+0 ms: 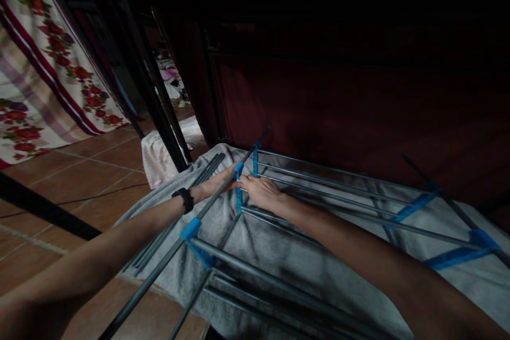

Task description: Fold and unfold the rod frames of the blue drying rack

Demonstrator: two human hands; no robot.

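A frame of grey metal tubes (218, 194) joined by blue plastic connectors lies on a grey blanket. At its far left side, my left hand (228, 178) is closed around a blue connector (239, 201), its fingers partly hidden behind it. My right hand (261, 191) is on the inner side of the same connector, its fingers pinched at the end of a thin metal tube there. Another blue connector (191, 229) is nearer to me on the same long tube. Further blue connectors (458, 257) join the tubes at the right end.
Several loose tubes (213, 167) lie on the grey blanket (255, 255) left of the frame. Dark posts (159, 90) stand at the left, with a dark overhang above. A maroon cloth (319, 111) hangs behind. A flowered curtain (51, 64) hangs over the tiled floor (107, 162).
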